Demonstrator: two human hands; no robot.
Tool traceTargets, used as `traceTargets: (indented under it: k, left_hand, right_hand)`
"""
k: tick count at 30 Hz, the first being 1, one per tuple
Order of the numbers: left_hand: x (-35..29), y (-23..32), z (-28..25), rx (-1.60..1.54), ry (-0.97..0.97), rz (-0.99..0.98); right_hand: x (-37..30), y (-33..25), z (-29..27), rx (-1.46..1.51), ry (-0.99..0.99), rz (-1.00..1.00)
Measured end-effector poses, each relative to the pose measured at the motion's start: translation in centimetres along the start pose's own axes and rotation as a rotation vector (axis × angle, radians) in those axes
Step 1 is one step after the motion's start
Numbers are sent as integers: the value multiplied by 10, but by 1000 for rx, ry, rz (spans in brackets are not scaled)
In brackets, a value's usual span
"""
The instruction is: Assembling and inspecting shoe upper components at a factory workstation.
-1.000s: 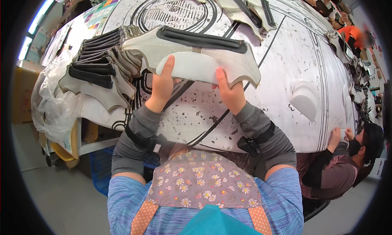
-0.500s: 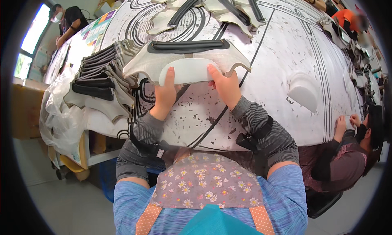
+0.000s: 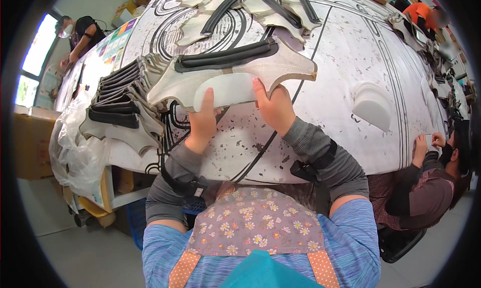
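Between my two hands is a beige fabric panel (image 3: pixel 290 62) with pointed ends and a black padded strip (image 3: pixel 225 56) along its far edge. A smooth white half-moon piece (image 3: pixel 228 89) lies flat against its near edge. My left hand (image 3: pixel 202 125) grips the near edge left of centre, thumb pressed on the white piece. On the other side my right hand (image 3: pixel 276 110) pinches the edge, its thumb tip at the white piece's right end. The fingers of both hands are mostly hidden under the panel. The panel is held tilted, its right end farther away.
Stacked similar panels (image 3: pixel 112 115) stand at the left beside a clear plastic bag (image 3: pixel 75 145). More panels (image 3: pixel 220 17) lie at the far side. White half-moon pieces (image 3: pixel 372 107) are piled at the right. A co-worker (image 3: pixel 426 188) sits at the table's right edge (image 3: pixel 345 175).
The panel has turned counterclockwise in my hands: its right end has moved away and its left end nearer. My thumbs stay on the white piece.
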State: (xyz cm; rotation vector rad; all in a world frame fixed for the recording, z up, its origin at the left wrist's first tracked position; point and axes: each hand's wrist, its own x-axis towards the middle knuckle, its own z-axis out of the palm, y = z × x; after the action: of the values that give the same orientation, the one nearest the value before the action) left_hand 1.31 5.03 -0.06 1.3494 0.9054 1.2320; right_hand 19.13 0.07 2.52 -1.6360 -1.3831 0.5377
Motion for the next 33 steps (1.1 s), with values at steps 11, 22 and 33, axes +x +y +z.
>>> traceTargets:
  k: [11,22,33]
  left_hand:
    - [7,4,-11,-20,-111,-151]
    - [3,4,-17,-321,-291,-56]
    - [8,19,-7,-241,-113,-101]
  right_hand:
    - [4,10,-8,150,57,-34]
    - [1,-8,-11,750,-38,207]
    - [-3,-6,-5,781,-4,180]
